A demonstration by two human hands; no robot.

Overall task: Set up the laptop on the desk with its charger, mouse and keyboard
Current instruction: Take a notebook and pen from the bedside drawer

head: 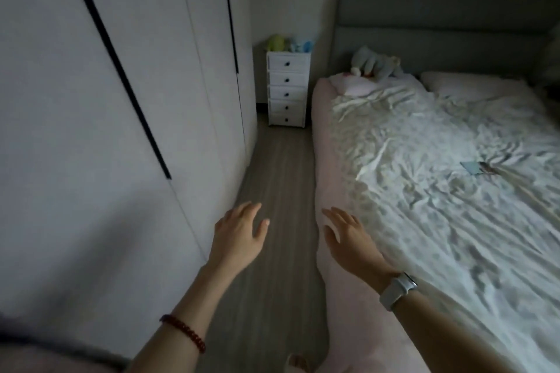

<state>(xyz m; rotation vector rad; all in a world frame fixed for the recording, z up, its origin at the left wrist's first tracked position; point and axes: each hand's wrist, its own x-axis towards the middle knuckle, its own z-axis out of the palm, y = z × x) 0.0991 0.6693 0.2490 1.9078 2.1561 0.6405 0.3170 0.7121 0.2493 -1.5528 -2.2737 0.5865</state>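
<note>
A: Two hands, both with fingers loose and spread, grasping nothing. The left hand (239, 236) hangs over the floor (278, 179); the right hand (348, 239) hangs over the near left edge of the bed (333, 160).

B: Wrists?

A: A red bead bracelet (185, 331) on the left, a pale watch (398, 289) on the right.

B: Where's the laptop, or the charger, mouse, keyboard?

A: None shows, and no desk either. A flat blue thing (477, 167) lies on the crumpled sheet (439, 191) toward the bed's right edge; too blurred to tell what it is.

B: Farther out?

A: A wardrobe (91, 100) along the left. White drawers (288, 91) stand at the floor's far end, beside the bed's far left corner, with soft toys (289, 43) on top. Another plush (375, 64) sits against the grey headboard (454, 24).
</note>
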